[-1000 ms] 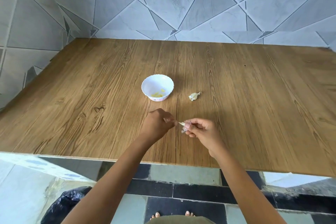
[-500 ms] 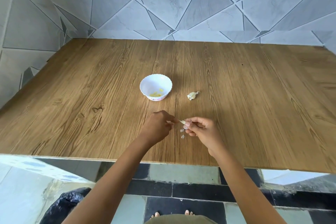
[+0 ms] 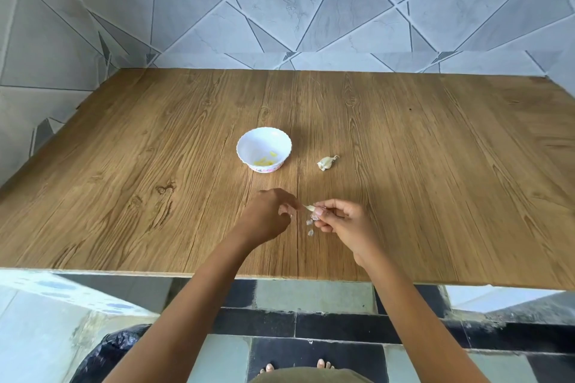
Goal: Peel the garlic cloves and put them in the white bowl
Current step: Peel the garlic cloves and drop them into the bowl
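Observation:
A garlic clove [image 3: 313,211] is pinched in the fingertips of my right hand [image 3: 343,221] over the near middle of the wooden table [image 3: 124,196]. My left hand [image 3: 267,218] is just left of it, fingers curled, its fingertips at the clove's pointed tip. Small bits of skin [image 3: 310,227] lie on the table right below the clove. The white bowl [image 3: 264,149] stands farther back, with pale yellow peeled pieces in it. A second, unpeeled garlic clove [image 3: 326,162] lies to the right of the bowl.
A tiled wall [image 3: 311,9] closes the table at the back and on the left. A black bag [image 3: 105,354] sits on the floor under the near left edge. My bare toes [image 3: 295,365] show on the dark floor tiles.
Bits of skin have come off the clove and dropped onto the table below my hands. Both hands stay close together at the same spot.

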